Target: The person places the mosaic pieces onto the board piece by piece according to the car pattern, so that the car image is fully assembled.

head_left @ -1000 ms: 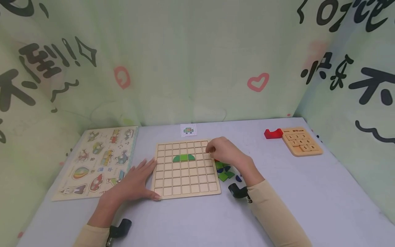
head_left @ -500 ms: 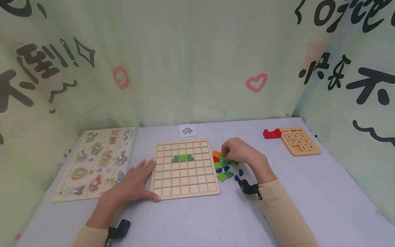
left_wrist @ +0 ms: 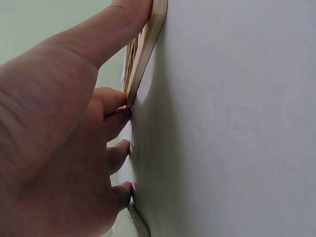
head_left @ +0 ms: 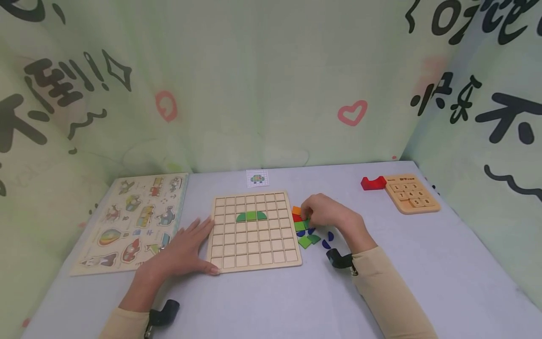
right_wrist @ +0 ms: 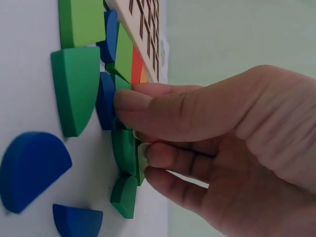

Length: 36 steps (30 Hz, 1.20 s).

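Note:
My left hand lies along the left edge of a wooden grid board, fingers spread, thumb at its front corner. A row of green blocks, a square between two rounded ones, sits in the grid. Right of the board, my right hand reaches down into a pile of coloured blocks. In the right wrist view, its thumb and index finger pinch a dark green block, mostly hidden by the thumb. Around it lie a light green square block, a green quarter-round block and blue half-round blocks.
Behind the board lies a small picture card with a coloured turtle-like figure. An animal puzzle board is at the left. At the far right are a wooden number board and a red block. A curtain hangs behind the table.
My right hand has moved right, off the board's edge to the pile, and then lowered slightly among the blocks. The left hand stays on the board.

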### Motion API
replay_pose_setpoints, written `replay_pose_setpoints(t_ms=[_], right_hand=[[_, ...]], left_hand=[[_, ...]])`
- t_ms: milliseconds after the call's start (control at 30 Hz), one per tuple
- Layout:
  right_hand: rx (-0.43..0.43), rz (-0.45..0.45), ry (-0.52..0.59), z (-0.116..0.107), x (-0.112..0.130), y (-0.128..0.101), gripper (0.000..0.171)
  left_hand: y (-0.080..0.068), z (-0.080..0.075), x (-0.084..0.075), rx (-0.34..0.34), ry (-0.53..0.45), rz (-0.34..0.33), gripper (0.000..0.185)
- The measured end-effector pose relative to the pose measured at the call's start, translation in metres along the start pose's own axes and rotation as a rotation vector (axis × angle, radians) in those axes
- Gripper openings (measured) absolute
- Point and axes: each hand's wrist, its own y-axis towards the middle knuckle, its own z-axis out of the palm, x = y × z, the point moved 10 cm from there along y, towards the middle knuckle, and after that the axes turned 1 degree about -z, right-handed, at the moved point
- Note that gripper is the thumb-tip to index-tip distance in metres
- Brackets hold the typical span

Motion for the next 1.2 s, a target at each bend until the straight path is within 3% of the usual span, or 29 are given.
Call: replay_pose_setpoints(t_ms=[533, 767, 967, 1200], right_hand=[[0.006, -0.021, 0.016, -0.007, 0.005, -0.005, 0.011], [-0.012, -0.046, 0.062, -0.010, 0.011, -0.003, 0.034], [-0.048, -0.109, 0.091, -0.010, 0.026, 0.003, 0.017], [-0.097, -0.146, 0.209, -0.007, 0.041, 0.009, 0.004]], left_hand=[[0.001, 0.001, 0.001, 0.005, 0.005, -0.010, 0.134], [0.001, 0.000, 0.000, 0.005, 0.010, -0.013, 0.134], [0.000, 0.000, 0.000, 0.007, -0.005, -0.012, 0.133], [0.000, 0.001, 0.001, 0.008, 0.006, -0.003, 0.132]])
